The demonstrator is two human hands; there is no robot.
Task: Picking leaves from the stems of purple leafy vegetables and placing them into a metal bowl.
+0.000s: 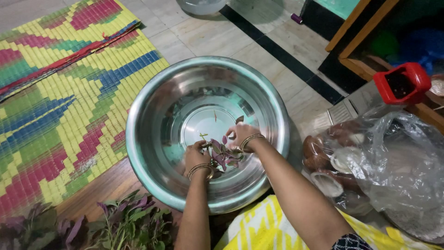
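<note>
Head view looks straight down, and I take the big steel bowl (152, 106) on the floor as my landmark. Far left of the bowl lies a woven mat (55, 83) in yellow, pink, green and blue stripes, its edge just beside the bowl's rim. Below the bowl's left rim I see a heap of leafy stalks (115, 227), green and purple, lying on bare wooden boards.

Inside the bowl, near its front wall, both hands meet over a small sprig of purple-green leaves (224, 156). I read the left hand (198, 157), bangle at the wrist, with its fingers closed on the sprig's left end. The right hand (241, 135), also bangled, pinches the sprig from the upper right, fingers drawn together on the leaves. A few loose leaf bits (213, 116) lie on the bowl's flat bottom, just beyond the hands.

Below the bowl's front rim shows a yellow patterned cloth (263, 227). Right of the bowl sits a clear plastic bag (397, 166) with halved coconuts (326, 162) inside it. Above that bag, further right of the bowl, stands a red container (401, 83).
</note>
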